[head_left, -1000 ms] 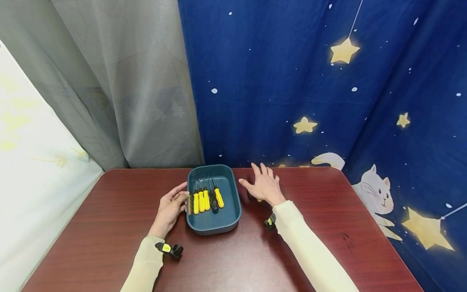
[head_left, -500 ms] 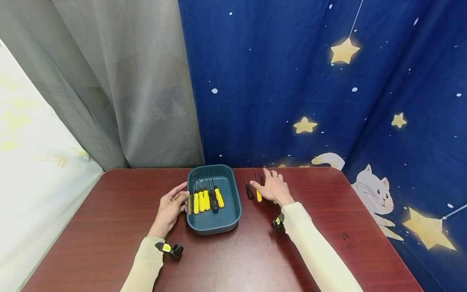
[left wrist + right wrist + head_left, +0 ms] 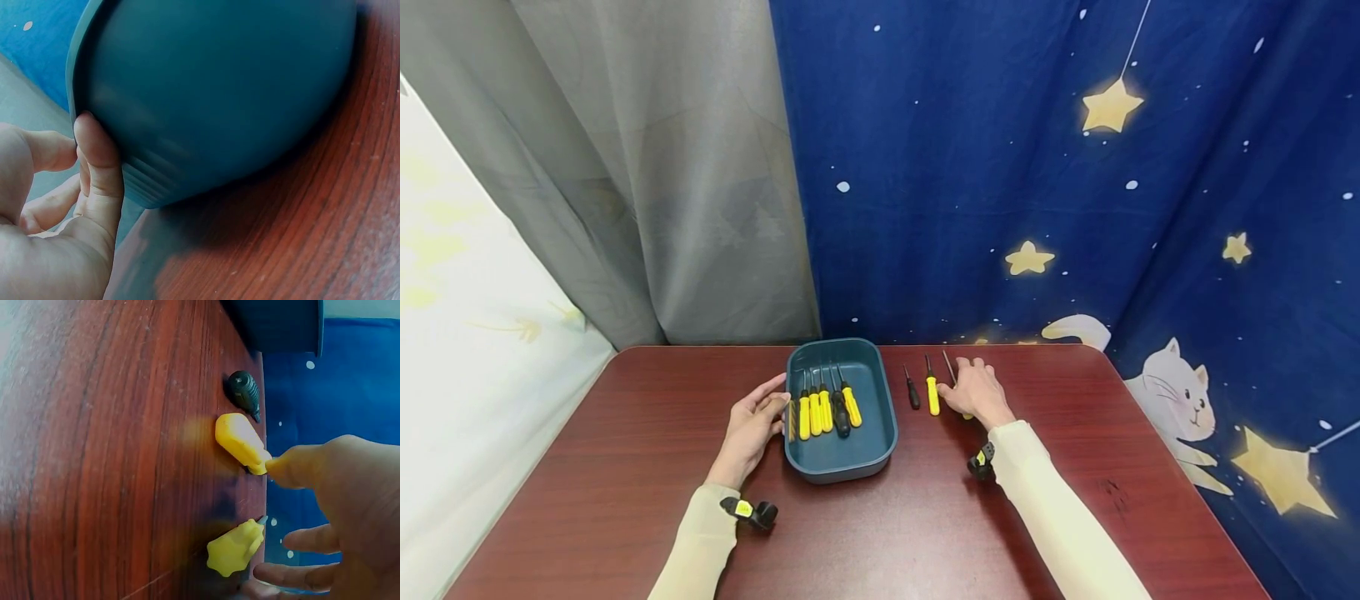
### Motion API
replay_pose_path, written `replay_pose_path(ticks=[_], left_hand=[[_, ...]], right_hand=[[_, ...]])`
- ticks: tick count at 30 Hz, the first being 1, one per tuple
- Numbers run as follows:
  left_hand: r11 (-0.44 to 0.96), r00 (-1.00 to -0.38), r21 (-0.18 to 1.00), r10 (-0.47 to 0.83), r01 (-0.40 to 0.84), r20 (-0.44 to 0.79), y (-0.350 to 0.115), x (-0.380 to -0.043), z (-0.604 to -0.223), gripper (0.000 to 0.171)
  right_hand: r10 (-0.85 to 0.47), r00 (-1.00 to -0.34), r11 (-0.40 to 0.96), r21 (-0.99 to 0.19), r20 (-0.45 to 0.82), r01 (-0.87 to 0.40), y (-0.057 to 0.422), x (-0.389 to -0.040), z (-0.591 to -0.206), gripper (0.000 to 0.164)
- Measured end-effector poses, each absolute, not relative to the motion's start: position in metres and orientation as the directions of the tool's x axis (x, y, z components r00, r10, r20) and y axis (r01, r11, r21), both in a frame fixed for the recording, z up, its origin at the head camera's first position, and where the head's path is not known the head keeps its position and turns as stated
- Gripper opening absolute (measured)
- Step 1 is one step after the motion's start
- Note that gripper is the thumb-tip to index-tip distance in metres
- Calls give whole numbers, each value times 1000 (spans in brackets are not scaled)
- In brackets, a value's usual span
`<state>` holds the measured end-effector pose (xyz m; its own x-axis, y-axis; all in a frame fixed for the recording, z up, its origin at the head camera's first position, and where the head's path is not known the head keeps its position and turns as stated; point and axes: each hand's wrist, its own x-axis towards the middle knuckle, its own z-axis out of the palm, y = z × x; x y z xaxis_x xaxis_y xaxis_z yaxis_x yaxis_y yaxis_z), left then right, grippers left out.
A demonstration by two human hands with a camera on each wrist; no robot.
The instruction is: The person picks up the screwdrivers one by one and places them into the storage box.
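Note:
My left hand [image 3: 750, 435] holds the left rim of a dark blue box [image 3: 842, 457], thumb at the rim. In the left wrist view the box's outer wall [image 3: 237, 94] fills most of the picture. Inside lie several screwdrivers, yellow-handled ones [image 3: 825, 410] and a black-handled one [image 3: 840, 414]. My right hand [image 3: 981, 393], fingers loosely bent and apart, hovers over a screwdriver with a translucent yellow handle [image 3: 234, 550]. The thumb tip overlaps the neck of another yellow screwdriver [image 3: 236, 437] in the right wrist view. A small black screwdriver [image 3: 244, 392] lies beyond it.
The reddish-brown wooden table [image 3: 880, 542] has its far edge close behind the box and the loose screwdrivers. A grey curtain [image 3: 722, 208] and a blue star-patterned curtain [image 3: 940, 208] hang behind it. A brown striped strip [image 3: 792, 421] shows along the box's left inner side.
My right hand has moved rightward and its fingers have drawn in, uncovering the black and yellow screwdrivers and part of the third. My left hand and the box have stayed put.

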<state>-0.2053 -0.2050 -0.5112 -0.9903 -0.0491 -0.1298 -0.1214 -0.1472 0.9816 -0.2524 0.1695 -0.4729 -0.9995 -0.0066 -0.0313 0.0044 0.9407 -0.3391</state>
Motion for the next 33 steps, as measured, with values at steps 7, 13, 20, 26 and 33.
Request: replay_pose_path(ticks=[7,13,20,26,33], left_hand=[[-151,-990,981,-50,-121,-129,-206,-205,-511,47],[-148,-991,982,-48,-119,-127,-205,-205,-511,47],[-142,-991,982,-46,-122,-130,-205,-204,-511,47],[-126,-991,985,-52,-115,-123,-204,-204,-511,46],[-128,-991,985,-56,-115,-123,-204,-205,-510,46]], right_hand=[[11,-1000,940,-339,-20,17,173,-254,-473,52],[6,-999,935,-353,-49,23,175,-256,-474,25],[-2,-998,927,-374,-69,24,174,-257,-475,6],[-12,-997,925,-380,-79,19,174,-256,-475,13],[-20,-997,919,-393,-75,11,175,-256,-475,16]])
